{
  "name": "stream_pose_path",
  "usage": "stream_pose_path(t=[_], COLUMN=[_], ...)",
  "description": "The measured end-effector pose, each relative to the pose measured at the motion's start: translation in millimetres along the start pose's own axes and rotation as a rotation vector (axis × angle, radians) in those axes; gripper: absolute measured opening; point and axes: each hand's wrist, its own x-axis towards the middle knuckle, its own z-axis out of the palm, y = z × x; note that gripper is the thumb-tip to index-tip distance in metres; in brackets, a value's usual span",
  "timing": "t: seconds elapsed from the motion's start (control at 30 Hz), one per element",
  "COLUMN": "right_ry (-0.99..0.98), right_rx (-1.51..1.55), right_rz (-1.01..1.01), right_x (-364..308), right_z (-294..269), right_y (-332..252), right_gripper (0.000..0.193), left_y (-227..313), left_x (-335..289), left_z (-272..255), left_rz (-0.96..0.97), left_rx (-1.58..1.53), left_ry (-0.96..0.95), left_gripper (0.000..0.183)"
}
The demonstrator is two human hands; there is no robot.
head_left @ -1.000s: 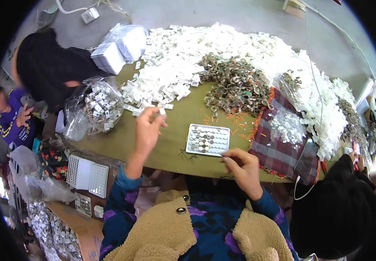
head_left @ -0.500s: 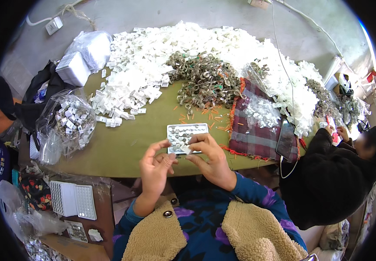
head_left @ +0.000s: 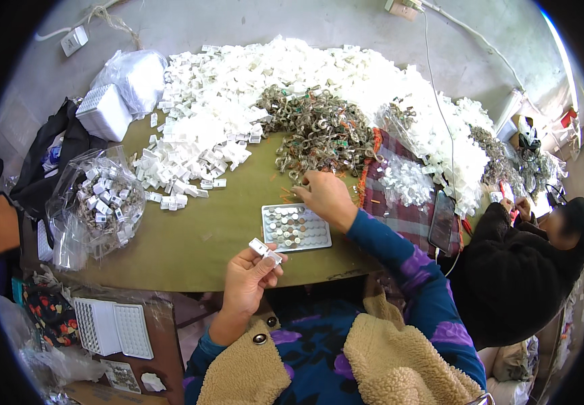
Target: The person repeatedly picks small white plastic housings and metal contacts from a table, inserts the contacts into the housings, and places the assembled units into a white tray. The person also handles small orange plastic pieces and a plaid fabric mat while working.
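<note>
Near the table's front edge, my left hand grips a small white plastic casing between thumb and fingers. My right hand reaches out past the white tray, its fingers bent down and drawn together at the near edge of the heap of metal clip-like parts. Thin orange sticks lie scattered around those fingertips; what they pinch, if anything, is hidden. Between the hands lies the white tray with round pockets, several holding small round discs.
A large mound of white plastic pieces spreads over the back. At left are a clear bag of parts and stacked white trays. A plaid cloth with a phone lies at right, beside a person in black.
My right hand has moved away from the left, forward to the orange sticks. My left hand has lowered slightly and now shows the white casing. The tray appears shifted and slightly turned.
</note>
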Motion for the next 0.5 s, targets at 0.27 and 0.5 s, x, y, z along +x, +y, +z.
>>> stream_pose_path(t=[0.27,0.5], right_ry=[0.005,-0.007], right_rx=[0.169,-0.113], right_rz=[0.048,0.059], right_x=[29.2,24.9], right_z=[7.3,21.8], right_y=[5.2,-4.9], right_gripper=[0.017,0.027], left_y=[-2.0,-7.6], left_x=[-3.0,-2.9], left_z=[-11.1,-7.8], left_rz=[0.047,0.030], left_rx=[-0.082,-0.109], left_ry=[0.022,0.024], left_gripper=[0.024,0.024])
